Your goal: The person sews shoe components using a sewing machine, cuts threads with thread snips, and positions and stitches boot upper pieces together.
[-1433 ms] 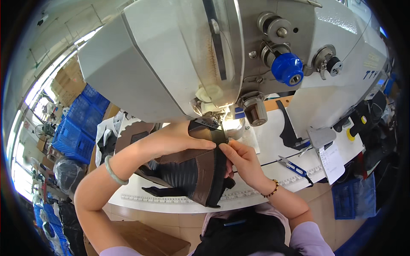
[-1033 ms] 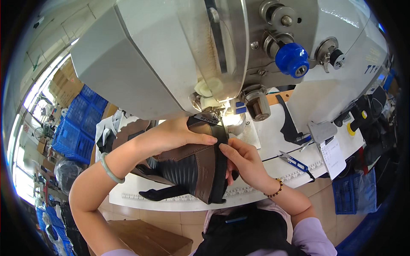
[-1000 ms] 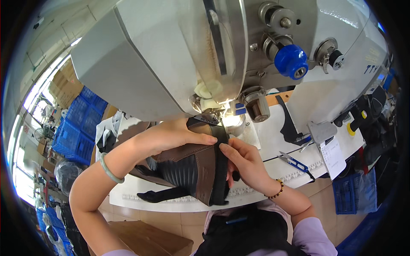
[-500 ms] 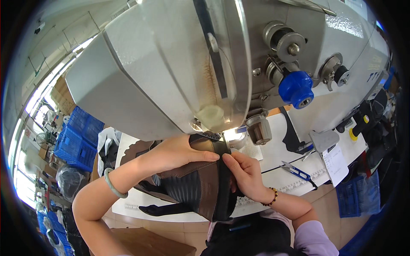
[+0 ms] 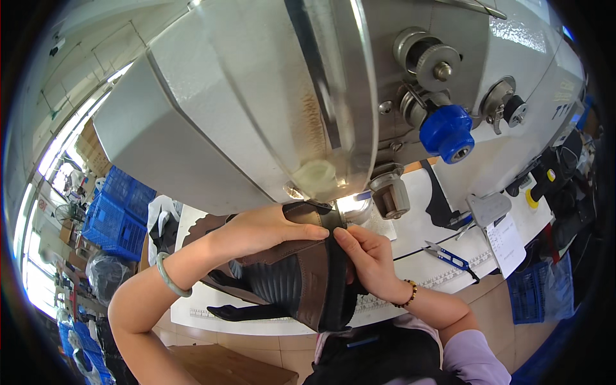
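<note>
A brown and black leather piece [image 5: 311, 282], which looks like a boot upper, lies under the head of a sewing machine [image 5: 224, 109]. It has a ribbed black panel, a dark band along its right side and a black strap at the near left. My left hand [image 5: 266, 230] presses on it from the left, thumb on the dark band just below the needle area. My right hand [image 5: 371, 260] pinches the band's right edge, thumb on top and fingers partly hidden beneath. The two thumb tips nearly meet. The machine head hides the needle.
Blue-handled thread snips [image 5: 449, 258] lie on the white table [image 5: 256, 326] to the right, near a printed ruler strip and a paper sheet [image 5: 505, 247]. A black cut piece [image 5: 439, 202] rests behind them. Blue crates [image 5: 115, 218] stand at left, another [image 5: 527, 295] at lower right.
The leather piece has shifted very slightly under the machine. Both hands keep nearly the same hold on it.
</note>
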Available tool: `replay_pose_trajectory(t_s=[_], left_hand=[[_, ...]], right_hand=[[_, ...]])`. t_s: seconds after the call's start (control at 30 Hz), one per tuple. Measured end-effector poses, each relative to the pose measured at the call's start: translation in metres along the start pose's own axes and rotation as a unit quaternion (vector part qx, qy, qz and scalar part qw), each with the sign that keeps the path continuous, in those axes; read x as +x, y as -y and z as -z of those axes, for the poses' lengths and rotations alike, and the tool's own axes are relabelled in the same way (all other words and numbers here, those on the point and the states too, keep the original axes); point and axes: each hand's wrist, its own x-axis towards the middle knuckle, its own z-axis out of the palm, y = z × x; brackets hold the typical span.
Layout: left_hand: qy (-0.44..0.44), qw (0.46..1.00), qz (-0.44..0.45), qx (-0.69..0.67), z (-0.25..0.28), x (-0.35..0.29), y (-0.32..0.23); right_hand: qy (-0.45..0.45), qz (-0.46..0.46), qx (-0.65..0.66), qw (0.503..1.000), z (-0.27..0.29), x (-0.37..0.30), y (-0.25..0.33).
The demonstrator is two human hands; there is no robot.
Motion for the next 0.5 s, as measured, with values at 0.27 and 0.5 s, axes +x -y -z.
replay_pose_trajectory(t_s=[0.27,0.5], left_hand=[[0.060,0.993,0.037,-0.099,0.003,0.008,0.008],[0.080,0.975,0.086,-0.189,0.005,0.014,0.018]], right_hand=[[-0.006,-0.001,0.000,1.000,-0.003,0.004,-0.001],[-0.008,0.021,-0.008,1.000,-0.001,0.009,-0.003]])
